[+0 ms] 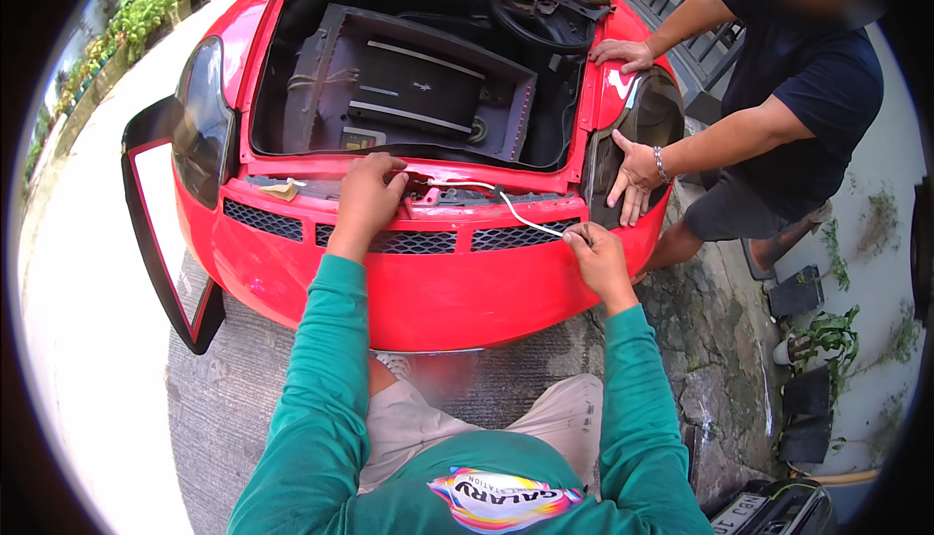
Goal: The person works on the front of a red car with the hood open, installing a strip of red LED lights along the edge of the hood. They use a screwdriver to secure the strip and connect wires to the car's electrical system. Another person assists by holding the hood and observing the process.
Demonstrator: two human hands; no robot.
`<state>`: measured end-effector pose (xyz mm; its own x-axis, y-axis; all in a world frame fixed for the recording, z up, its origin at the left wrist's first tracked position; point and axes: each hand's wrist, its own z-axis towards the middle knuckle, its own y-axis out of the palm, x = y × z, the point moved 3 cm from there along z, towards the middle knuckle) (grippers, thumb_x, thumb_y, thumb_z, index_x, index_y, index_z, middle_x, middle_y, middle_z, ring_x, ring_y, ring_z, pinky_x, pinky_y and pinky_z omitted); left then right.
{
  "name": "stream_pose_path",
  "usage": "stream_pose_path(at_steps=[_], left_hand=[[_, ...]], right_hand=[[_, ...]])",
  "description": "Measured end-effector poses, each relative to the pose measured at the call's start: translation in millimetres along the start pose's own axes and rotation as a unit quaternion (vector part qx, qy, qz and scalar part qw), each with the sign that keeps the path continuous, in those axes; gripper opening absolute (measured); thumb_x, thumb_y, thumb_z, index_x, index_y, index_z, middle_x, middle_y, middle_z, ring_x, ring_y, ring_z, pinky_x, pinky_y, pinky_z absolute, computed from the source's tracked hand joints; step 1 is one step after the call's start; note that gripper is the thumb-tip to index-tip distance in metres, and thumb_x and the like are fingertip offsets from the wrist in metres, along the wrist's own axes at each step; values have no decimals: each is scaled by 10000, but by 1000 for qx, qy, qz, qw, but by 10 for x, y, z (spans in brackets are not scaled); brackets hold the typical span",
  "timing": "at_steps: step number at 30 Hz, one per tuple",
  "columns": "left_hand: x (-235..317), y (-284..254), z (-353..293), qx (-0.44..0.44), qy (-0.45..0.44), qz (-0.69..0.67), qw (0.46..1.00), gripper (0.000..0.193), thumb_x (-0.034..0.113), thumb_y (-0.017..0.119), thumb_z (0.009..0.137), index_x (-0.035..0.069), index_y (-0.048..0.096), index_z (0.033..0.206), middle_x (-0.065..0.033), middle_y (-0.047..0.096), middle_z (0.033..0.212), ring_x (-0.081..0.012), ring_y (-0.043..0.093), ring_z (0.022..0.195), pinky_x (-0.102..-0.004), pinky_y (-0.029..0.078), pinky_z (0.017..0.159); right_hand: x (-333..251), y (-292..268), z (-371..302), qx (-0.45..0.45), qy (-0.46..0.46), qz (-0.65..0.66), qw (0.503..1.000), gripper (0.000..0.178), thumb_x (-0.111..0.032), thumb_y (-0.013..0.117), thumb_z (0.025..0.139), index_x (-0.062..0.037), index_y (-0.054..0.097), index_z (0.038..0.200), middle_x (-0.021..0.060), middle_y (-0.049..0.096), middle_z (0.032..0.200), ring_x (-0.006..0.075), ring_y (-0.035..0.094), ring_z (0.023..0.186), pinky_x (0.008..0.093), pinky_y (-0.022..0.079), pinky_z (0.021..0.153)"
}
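Observation:
A white cable (522,214) runs from the slot along the front edge of the red car (457,282) toward the right. My right hand (601,261) pinches its outer end above the bumper; a short dark tip shows by the fingers. A dark band wraps the cable partway along. My left hand (368,196) reaches over the slot near the cable's other end, its fingers curled and closed. What those fingers hold, if anything, is hidden. Below both hands are black mesh grilles (413,241). A small tan scrap (279,191) lies in the slot left of my left hand.
Behind the slot, the open compartment holds a black box (418,88) in a dark frame. At right, a person (798,97) rests both hands on the car by the dark headlight (654,107). A black-edged panel (156,233) leans at left; potted plants (822,340) line the right.

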<state>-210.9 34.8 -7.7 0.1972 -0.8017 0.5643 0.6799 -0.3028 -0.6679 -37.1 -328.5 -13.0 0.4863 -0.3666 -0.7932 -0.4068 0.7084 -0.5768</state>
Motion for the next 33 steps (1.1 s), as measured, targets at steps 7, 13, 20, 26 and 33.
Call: stream_pose_path(at_steps=[7,13,20,26,33], left_hand=[[233,150,-50,-43,29,45,998,213,196,757,876,101,795,1062,-80,728,1190,-337,639,1162,-497,485,1010],[290,157,-59,-44,36,57,997,250,183,755,866,102,796,1099,-111,723,1235,-350,646,1174,-493,495,1020],[316,252,-76,-50,38,69,996,255,197,740,885,120,795,1122,-105,714,1264,-339,620,1231,-534,441,1058],[323,292,-98,-69,30,98,992,235,211,733,897,150,805,1112,-106,712,1298,-324,607,1265,-559,400,1094],[337,308,-90,-101,14,107,989,193,218,728,919,135,806,1074,-69,767,1158,-281,643,1202,-549,369,1127]], right_hand=[[56,36,21,2,11,13,1000,160,-129,699,983,26,732,1006,123,695,871,196,661,795,338,515,738],[41,44,7,3,13,11,1000,164,-138,703,985,21,735,1010,120,692,873,189,656,791,335,514,735],[93,44,6,1,1,7,1000,160,-143,709,983,12,737,1015,123,697,880,195,659,794,338,518,740],[106,67,5,-2,-6,3,1000,162,-150,707,989,5,740,1017,116,697,869,188,656,803,331,521,751],[92,76,-31,-11,20,32,999,170,-158,706,993,0,740,1046,87,707,881,139,628,799,315,513,743]])
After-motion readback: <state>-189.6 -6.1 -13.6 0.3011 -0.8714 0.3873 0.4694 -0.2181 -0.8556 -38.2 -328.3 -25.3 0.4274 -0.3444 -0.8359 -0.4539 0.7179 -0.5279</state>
